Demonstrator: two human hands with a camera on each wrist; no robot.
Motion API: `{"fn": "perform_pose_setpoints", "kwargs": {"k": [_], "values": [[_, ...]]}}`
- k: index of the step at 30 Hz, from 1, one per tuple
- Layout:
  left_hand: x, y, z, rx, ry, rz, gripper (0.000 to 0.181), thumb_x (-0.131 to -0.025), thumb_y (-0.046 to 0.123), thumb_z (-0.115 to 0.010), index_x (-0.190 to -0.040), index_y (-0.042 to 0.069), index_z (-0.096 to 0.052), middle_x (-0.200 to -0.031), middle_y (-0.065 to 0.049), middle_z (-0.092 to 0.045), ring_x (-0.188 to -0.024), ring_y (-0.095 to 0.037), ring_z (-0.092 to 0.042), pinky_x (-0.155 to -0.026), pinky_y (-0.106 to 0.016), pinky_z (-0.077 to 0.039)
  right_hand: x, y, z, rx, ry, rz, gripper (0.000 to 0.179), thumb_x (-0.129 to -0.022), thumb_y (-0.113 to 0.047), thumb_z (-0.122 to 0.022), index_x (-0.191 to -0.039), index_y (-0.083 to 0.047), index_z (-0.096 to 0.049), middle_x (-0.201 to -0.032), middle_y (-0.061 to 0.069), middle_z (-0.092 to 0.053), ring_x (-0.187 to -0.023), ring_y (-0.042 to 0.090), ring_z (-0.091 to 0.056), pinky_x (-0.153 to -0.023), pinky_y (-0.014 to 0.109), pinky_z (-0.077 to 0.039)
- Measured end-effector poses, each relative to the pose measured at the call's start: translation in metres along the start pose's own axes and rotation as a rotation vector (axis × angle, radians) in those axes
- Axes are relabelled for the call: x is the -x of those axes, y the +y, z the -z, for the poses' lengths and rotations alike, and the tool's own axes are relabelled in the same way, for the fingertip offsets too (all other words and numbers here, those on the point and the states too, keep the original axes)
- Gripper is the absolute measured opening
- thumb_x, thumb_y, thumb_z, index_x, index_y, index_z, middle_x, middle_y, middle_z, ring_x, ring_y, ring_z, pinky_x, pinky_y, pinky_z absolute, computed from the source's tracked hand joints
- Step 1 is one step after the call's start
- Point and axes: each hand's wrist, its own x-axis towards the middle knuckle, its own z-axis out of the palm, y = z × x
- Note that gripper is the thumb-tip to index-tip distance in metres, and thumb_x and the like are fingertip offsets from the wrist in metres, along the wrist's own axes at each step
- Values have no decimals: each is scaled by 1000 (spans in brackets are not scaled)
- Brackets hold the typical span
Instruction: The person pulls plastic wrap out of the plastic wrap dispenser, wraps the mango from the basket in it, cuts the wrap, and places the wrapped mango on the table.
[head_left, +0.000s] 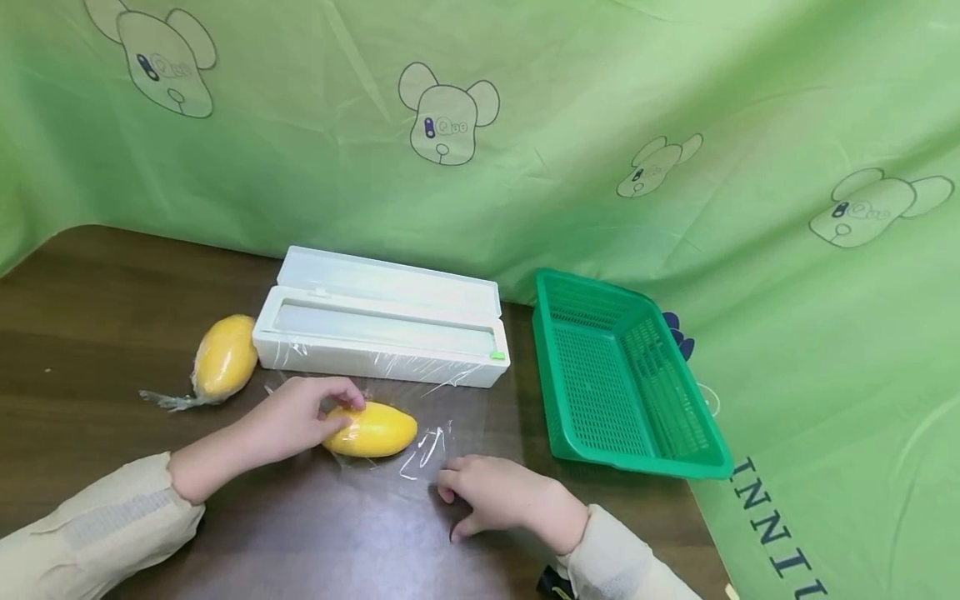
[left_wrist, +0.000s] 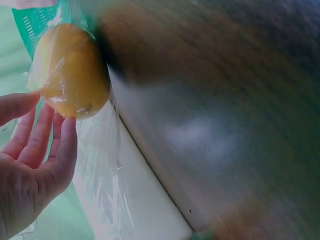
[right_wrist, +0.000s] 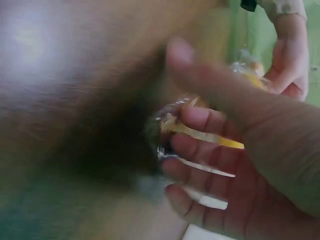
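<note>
A yellow mango [head_left: 384, 430] lies on a sheet of clear plastic wrap [head_left: 431, 450] in front of the white wrap box [head_left: 360, 360]. My left hand [head_left: 296, 421] holds the mango's left end between thumb and fingers. The left wrist view shows film creased over the mango [left_wrist: 75, 70] under the fingertips. To the right of the fruit, my right hand [head_left: 506, 498] is at the sheet's right edge, its fingers loosely bent. In the right wrist view, film [right_wrist: 165, 132] shows beyond the fingers of the right hand [right_wrist: 235, 165]; no grip on it is visible.
Another mango [head_left: 227, 354], wrapped in film with a twisted tail, lies left of the box. The box lid stands raised at the back, and a green slider sits at the box's right end. A green plastic basket [head_left: 553, 400] stands at the right, beside the curtain [head_left: 540, 217].
</note>
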Motion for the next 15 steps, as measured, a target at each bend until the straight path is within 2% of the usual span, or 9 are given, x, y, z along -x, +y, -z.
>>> {"fn": "perform_pose_setpoints", "kwargs": {"k": [3,6,10,15], "values": [[1,1,1,-2,3,7,20,-87,-3,-75,-98,13,-75,-103,0,-74,-94,-19,-65,-81,-40,-55,0,1,-3,13,35,17,23,-90,-23,-80,-86,-18,-58,-81,-12,-48,-75,4,-47,-69,16,-42],[2,0,1,-7,3,-16,18,-87,-2,-75,-97,13,-76,-105,-1,-74,-97,-21,-66,-82,-40,-55,1,3,2,-5,75,37,16,-95,-13,-73,-85,-17,-61,-79,-11,-52,-74,2,-50,-68,15,-44],[3,-2,-2,-16,10,-63,18,-87,-1,-77,-96,14,-76,-105,0,-73,-101,-24,-68,-84,-43,-55,4,9,21,-49,161,5,9,-98,-13,-70,-91,-15,-65,-82,-9,-60,-75,2,-56,-71,18,-50],[3,-2,-5,-40,31,-73,18,-87,-2,-76,-99,12,-75,-106,0,-72,-102,-25,-67,-87,-46,-55,0,17,52,-91,337,-64,5,-100,-10,-66,-97,-12,-69,-87,-5,-65,-76,8,-60,-73,27,-55]]}}
